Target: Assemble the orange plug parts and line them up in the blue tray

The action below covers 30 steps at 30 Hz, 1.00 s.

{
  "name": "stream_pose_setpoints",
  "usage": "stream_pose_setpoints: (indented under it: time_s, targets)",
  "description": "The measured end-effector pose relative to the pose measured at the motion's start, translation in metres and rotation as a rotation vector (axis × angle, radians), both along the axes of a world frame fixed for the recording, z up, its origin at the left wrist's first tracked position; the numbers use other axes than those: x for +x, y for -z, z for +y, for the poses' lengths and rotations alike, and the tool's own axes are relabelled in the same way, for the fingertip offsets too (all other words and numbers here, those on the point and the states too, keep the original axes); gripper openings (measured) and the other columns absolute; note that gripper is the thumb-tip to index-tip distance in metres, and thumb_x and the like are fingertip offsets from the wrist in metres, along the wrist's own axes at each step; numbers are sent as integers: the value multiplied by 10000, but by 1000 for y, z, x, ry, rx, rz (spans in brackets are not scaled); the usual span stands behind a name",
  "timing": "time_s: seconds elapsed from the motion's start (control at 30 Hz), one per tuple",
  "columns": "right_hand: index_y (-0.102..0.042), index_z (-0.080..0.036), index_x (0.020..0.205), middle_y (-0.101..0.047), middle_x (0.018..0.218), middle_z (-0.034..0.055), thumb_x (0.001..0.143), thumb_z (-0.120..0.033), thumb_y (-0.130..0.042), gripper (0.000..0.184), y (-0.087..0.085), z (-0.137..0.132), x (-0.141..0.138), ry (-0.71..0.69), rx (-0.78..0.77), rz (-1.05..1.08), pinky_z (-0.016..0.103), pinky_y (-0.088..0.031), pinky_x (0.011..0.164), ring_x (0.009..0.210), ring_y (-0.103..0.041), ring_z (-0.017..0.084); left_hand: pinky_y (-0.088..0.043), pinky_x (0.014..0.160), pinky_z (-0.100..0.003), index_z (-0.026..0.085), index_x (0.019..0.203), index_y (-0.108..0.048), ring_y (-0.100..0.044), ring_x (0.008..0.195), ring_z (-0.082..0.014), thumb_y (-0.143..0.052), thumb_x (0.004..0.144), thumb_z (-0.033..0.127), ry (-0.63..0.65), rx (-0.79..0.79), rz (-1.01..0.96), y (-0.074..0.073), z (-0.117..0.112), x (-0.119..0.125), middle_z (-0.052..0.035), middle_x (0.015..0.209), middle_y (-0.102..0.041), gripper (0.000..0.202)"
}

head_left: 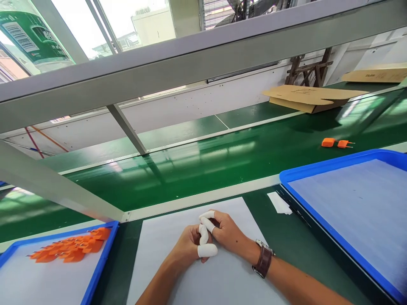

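My left hand (191, 247) and my right hand (224, 230) meet above a white sheet (159, 258) on the dark green bench. White finger cots cover the thumb and index finger of each. The left fingers are curled in, with the thumb lying across the front. Pinched together, the right thumb and index finger touch or nearly touch the left index fingertip. Whatever the two hands hold, if anything, is hidden by the fingers. A brown-strapped watch (263, 258) is on my right wrist.
Orange plugs (74, 245) lie piled in the blue-rimmed left tray (104, 262). Another blue tray (346, 203) stands right, near a white scrap (279, 203). Two orange plug pieces (328, 142) rest on the green belt (203, 161). A metal rail (190, 57) crosses above; a cardboard box (311, 96) sits beyond.
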State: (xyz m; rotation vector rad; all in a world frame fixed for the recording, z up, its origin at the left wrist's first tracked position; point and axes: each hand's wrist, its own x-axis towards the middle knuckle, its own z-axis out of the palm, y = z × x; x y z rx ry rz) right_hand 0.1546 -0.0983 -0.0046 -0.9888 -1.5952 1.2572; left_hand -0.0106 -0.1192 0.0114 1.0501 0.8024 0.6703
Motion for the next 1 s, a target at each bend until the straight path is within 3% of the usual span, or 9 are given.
stream_pose_setpoints:
  time_s: [0.17,0.33,0.43,0.53,0.7,0.87,1.0]
  targets:
    - [-710,-220,952,-700,905,21,947,-260,-538,177,-2,-1,0,-5,-3,-1,310,-498,740,817,-631,183,-272,475,-238,185,573,-448,-419,437,-81,-819,699,299,7,7,-27,1,0,0,7,489,-560,408]
    - [-663,-198,891,-675,840,28,916,-271,-559,130,0,-1,-2,32,-53,0,322,-493,699,758,-614,185,-330,506,-254,162,605,-537,-469,471,-105,-784,756,365,-14,27,-57,3,0,2,-13,531,-570,354]
    - [-586,-200,837,-637,792,18,856,-271,-618,81,3,0,-3,109,-111,47,322,-490,655,714,-599,184,-320,497,-264,151,603,-569,-470,476,-113,-664,862,454,-25,8,-66,2,0,3,-25,550,-546,410]
    - [-500,-218,781,-614,809,11,835,-272,-633,153,5,2,-4,148,-116,111,314,-479,634,699,-577,171,-315,517,-286,153,547,-542,-443,481,-118,-500,955,501,-36,13,-112,-1,0,3,-33,530,-497,538]
    - [-453,-230,756,-606,802,-6,866,-272,-609,196,7,1,-3,114,-102,92,301,-453,603,655,-549,149,-250,538,-286,152,583,-535,-360,486,-104,-488,970,475,-162,15,-138,-6,2,1,-6,500,-445,506]
    - [-422,-232,730,-607,809,-14,856,-213,-593,213,4,0,-3,86,-73,89,291,-445,616,673,-550,143,-259,544,-268,144,670,-568,-386,541,-101,-517,961,458,-318,-5,-213,-7,6,-1,-7,604,-472,431]
    - [-418,-230,708,-587,780,-17,854,-260,-628,258,-2,-1,-3,89,-81,93,297,-456,638,682,-550,146,-282,539,-245,136,768,-607,-408,552,-85,-569,940,406,-380,-55,-226,-6,8,-2,-5,663,-495,323]
